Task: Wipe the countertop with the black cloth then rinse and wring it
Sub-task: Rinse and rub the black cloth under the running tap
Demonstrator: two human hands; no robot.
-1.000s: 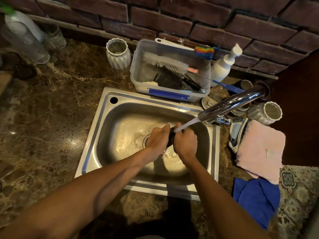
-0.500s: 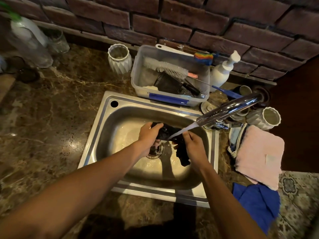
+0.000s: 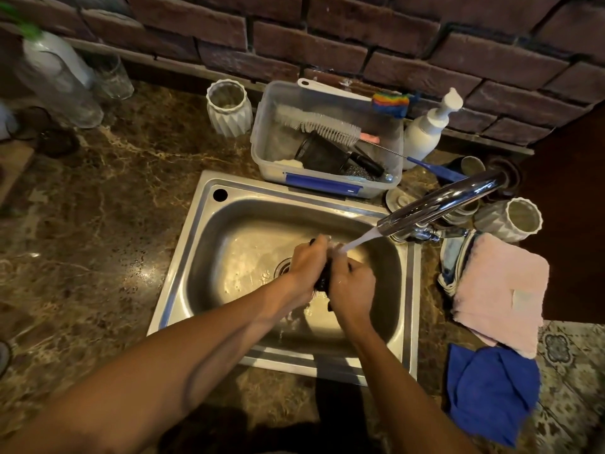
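Observation:
Both hands are over the steel sink point(image 3: 203, 250), pressed together around the black cloth point(image 3: 324, 280). My left hand point(image 3: 306, 265) grips its left side and my right hand point(image 3: 352, 290) grips its right side. The cloth is bunched tight, and only a dark strip shows between the palms. Water runs from the chrome tap point(image 3: 438, 201) in a white stream onto the cloth and my fingers. The brown marble countertop point(image 3: 91, 224) surrounds the sink.
A clear plastic box point(image 3: 271, 139) with brushes stands behind the sink, with a white ribbed cup point(image 3: 229, 108) to its left and a soap pump bottle point(image 3: 425, 129) to its right. A pink towel point(image 3: 501, 290) and blue cloth point(image 3: 491, 388) lie right of the sink. Bottles point(image 3: 59, 80) stand far left.
Half a second ago the cloth was spread open under the stream between my parted hands. My hands have now come together and bunched it tight.

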